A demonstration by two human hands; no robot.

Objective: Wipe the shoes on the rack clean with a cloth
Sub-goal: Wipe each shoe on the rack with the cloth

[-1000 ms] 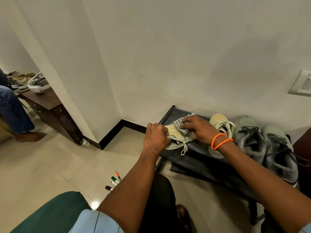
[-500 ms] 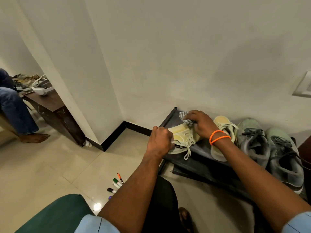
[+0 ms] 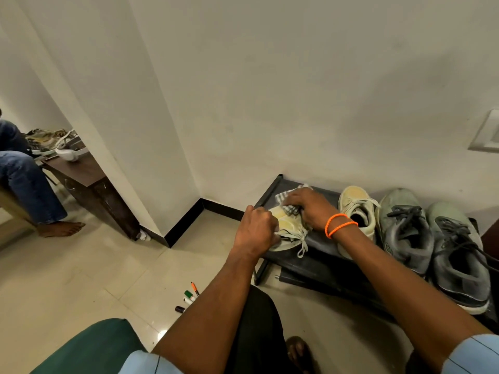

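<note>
The left hand (image 3: 256,228) is gripping the light, soft yellow shoe (image 3: 287,226) at its heel while the right hand (image 3: 310,207), fingers curled, is pressing the limp cloth (image 3: 286,198) on it.

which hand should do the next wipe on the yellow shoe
Right. The right hand already presses the checked cloth onto the yellow shoe, while the left hand grips that shoe's near side, steadying it on the rack.

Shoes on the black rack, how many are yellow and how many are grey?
Yellow shoes: 2, one held by the left hand and wiped with the cloth under the right hand, one standing beside it.
Grey shoes: 2, one and another at the right.
Total: 4 shoes on the rack.
</note>
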